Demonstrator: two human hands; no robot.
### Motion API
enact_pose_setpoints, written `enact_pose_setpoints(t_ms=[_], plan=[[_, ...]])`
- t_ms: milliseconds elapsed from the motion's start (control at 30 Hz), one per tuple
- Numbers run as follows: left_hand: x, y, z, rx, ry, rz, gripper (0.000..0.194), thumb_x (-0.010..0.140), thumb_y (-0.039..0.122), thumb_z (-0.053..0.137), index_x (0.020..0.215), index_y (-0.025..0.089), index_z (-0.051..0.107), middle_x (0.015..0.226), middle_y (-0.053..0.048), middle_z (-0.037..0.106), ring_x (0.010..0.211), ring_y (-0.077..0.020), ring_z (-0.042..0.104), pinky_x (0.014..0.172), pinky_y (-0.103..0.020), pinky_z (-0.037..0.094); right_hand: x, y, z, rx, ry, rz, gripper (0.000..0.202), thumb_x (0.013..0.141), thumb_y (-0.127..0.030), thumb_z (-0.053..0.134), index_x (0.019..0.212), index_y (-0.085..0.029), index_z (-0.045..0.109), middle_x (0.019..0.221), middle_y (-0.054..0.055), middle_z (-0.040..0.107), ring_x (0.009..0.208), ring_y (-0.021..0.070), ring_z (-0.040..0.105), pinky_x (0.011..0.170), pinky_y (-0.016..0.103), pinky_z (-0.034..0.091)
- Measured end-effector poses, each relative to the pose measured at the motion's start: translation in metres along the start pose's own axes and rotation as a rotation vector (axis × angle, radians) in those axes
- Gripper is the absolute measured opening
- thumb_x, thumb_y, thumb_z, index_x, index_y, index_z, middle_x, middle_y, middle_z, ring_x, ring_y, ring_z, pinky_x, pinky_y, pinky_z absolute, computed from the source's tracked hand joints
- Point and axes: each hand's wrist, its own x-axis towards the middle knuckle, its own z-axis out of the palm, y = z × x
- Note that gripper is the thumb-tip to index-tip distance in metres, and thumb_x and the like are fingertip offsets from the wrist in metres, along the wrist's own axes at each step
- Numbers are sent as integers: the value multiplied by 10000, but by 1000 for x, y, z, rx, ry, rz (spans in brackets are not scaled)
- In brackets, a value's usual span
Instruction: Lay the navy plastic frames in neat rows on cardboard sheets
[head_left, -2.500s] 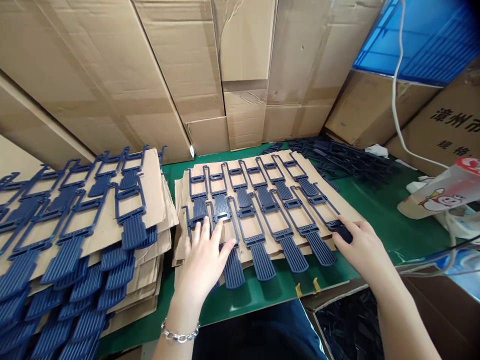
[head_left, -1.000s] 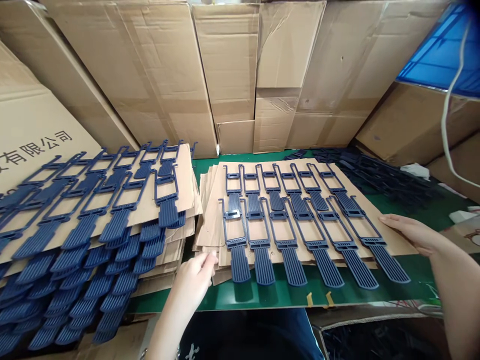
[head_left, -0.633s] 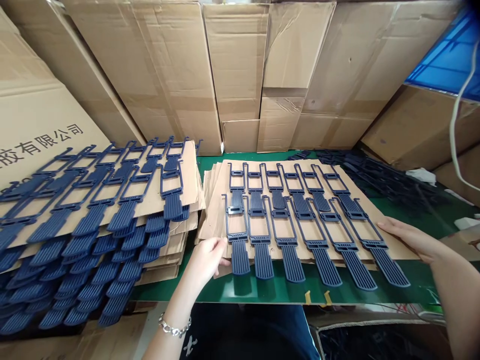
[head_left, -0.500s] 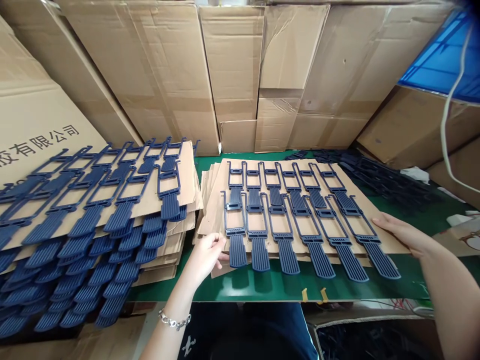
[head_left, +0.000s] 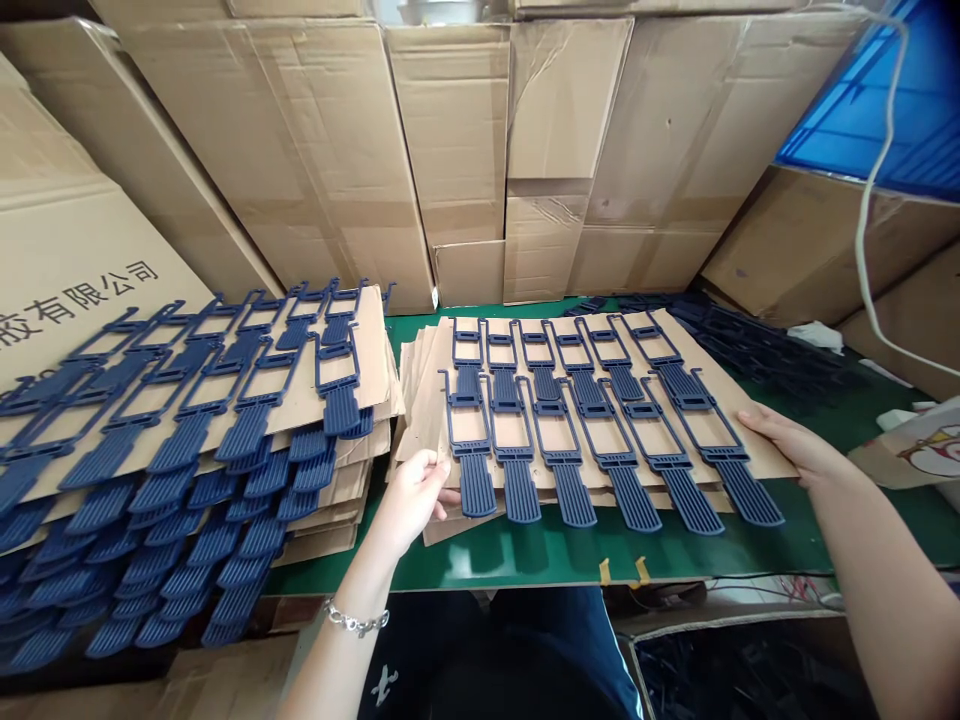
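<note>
A cardboard sheet (head_left: 709, 375) carries two rows of dark blue plastic frame pieces (head_left: 562, 490) with ribbed, rounded ends that overhang its near edge. My left hand (head_left: 416, 495) grips the sheet's near left corner, thumb on top and fingers underneath. At the right edge my right hand (head_left: 787, 440) holds the same sheet, its thumb lying along the top and its other fingers hidden below. More cardboard sheets (head_left: 420, 385) lie beneath and to the left of this one.
On the left rises a stack of cardboard layers (head_left: 349, 510) loaded with similar blue pieces. A dark heap of loose pieces (head_left: 765, 345) lies at the back right of the green table (head_left: 510, 565). Large cartons (head_left: 315, 150) wall off the back. An open box (head_left: 735, 670) stands below the front edge.
The held sheet with its pieces has shifted slightly leftward and up in the view, its right side most. Both hands keep hold of it. The camera view has shifted slightly too.
</note>
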Motion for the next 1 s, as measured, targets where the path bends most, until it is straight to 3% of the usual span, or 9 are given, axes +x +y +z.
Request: enact_pose_setpoints(t_ms=[433,600,800,1000], plan=[[13,13,-11,-11,40,111,244,791,397,514,821,155,533,784,-42,634,633,-148,648,416,-184,433,8,-15,1,69,-1,-71,328,808,-217,532,1136,-234,545,1025,142,621,575,153,593,538,287,459],[12,30,-22,-24,90,117,252,755,398,551,802,151,537,689,-32,631,590,-154,642,392,-179,425,4,-30,11,69,28,-95,383,816,-218,538,1198,-232,529,1039,150,616,543,138,581,530,302,444],[9,56,-54,-59,174,97,217,682,345,617,718,143,545,641,-32,635,525,-140,622,355,-162,387,-3,-65,36,36,-22,-180,361,839,-179,496,1198,-202,525,1016,159,625,519,120,569,515,293,439],[4,75,-102,-94,309,106,153,647,263,630,683,128,566,581,-16,607,468,-98,574,344,-135,352,-5,-98,82,87,-132,-279,249,832,-150,499,1073,-175,557,909,116,641,553,126,587,513,268,468]])
